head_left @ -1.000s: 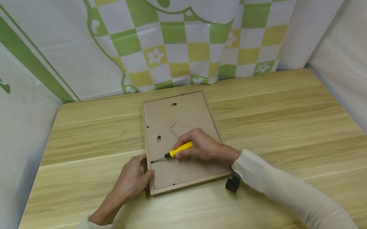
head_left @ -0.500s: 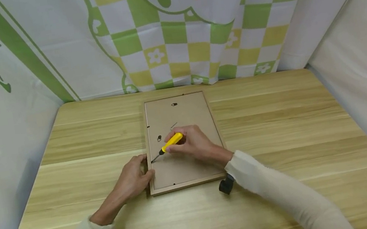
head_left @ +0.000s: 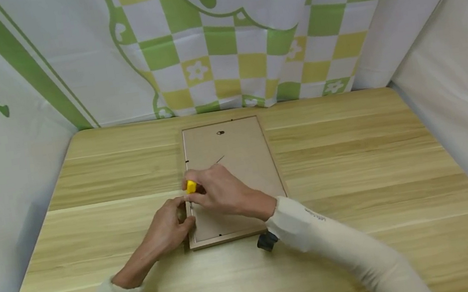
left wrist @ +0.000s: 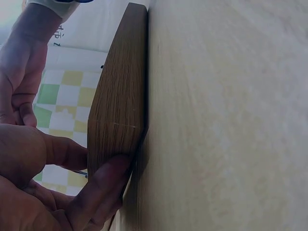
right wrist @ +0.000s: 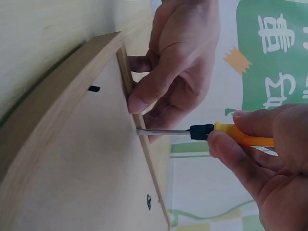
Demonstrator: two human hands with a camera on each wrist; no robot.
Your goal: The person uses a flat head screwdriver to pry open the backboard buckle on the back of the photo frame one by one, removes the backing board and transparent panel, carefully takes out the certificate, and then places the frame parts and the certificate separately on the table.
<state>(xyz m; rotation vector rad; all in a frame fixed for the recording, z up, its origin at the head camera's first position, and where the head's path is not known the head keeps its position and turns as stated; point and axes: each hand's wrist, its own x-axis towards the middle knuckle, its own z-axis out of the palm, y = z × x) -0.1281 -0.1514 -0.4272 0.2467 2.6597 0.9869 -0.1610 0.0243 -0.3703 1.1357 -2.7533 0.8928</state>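
Observation:
A wooden picture frame (head_left: 233, 141) lies face down, its beige backing board showing. My left hand (head_left: 167, 229) grips the frame's left edge, thumb on top and fingers tucked along and under the side, as the left wrist view shows. My right hand (head_left: 228, 192) pinches a screwdriver (right wrist: 240, 134) by its yellow handle, between thumb and fingers. The handle stands steeply over the left edge, and the metal tip meets the inner edge of the frame near my left thumb. Small black tabs (right wrist: 94, 88) sit along the frame's inner rim.
The frame lies on a wood-grain table (head_left: 354, 158). One hanging ring (head_left: 220, 133) shows near the board's far end. A green, yellow and white checked cloth (head_left: 238, 54) hangs behind the table, with white printed cloth at both sides.
My right hand has moved left across the frame, tipping the screwdriver from lying nearly flat to standing steeply at the same spot on the edge. My left hand and the frame stay in place.

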